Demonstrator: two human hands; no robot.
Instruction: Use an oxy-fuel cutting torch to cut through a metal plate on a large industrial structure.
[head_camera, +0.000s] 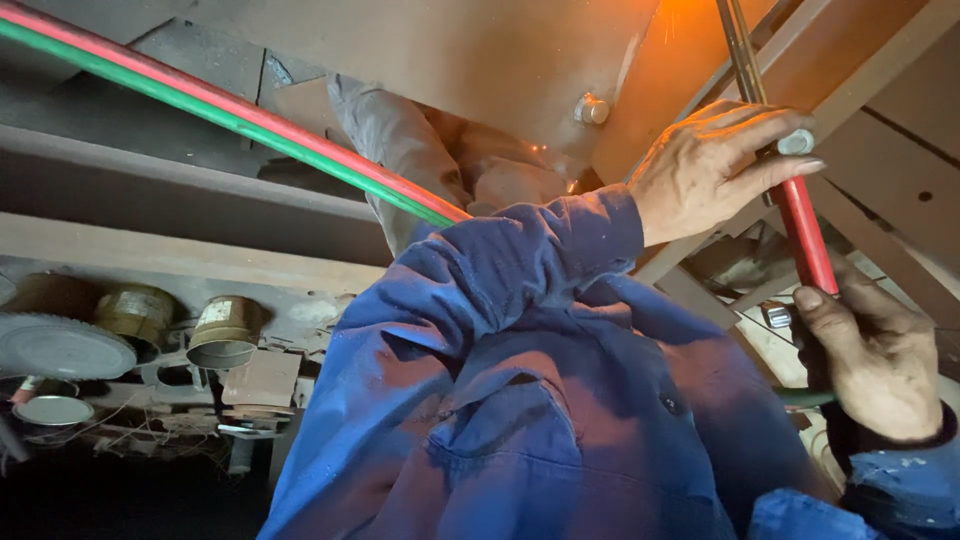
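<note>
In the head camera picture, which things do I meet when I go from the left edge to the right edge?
Round saw blade → tin can → bolt head → left hand on the red torch handle → right hand holding that handle lower down. The red and green hoses and the blue sleeve span too widely to place.

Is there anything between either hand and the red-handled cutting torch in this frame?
Nothing visible. The left hand wraps the red-handled cutting torch near its silver knob, and the right hand grips lower down the same handle. Both touch it directly; the blue sleeve lies below, clear of the grip.
</note>
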